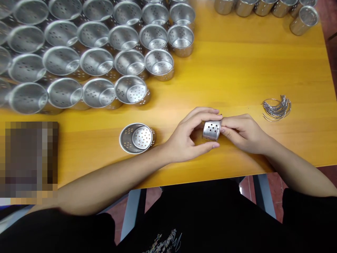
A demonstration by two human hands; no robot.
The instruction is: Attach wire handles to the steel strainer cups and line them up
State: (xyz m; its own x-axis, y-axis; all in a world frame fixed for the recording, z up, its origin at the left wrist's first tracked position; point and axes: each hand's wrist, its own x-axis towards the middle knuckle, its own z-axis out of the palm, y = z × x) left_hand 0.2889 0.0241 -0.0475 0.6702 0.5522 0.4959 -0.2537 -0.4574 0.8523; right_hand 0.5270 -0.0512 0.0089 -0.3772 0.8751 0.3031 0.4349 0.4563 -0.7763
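Note:
A small perforated metal cup is held on its side over the front part of the table. My left hand curves around it, fingers along the top and thumb below. At the cup's right end, my right hand pinches the edge between thumb and forefinger; whether a wire is also in that pinch cannot be made out. Left of my hands stands another perforated metal cup, its holed bottom showing, close to my left forearm. A small bundle of thin curved metal wires lies to the right, beyond my right hand.
Rows of perforated metal cups fill the table's back left. More metal cups stand at the back right. A blurred-out dark block is at the left edge. The yellow wooden table has its front edge near my body.

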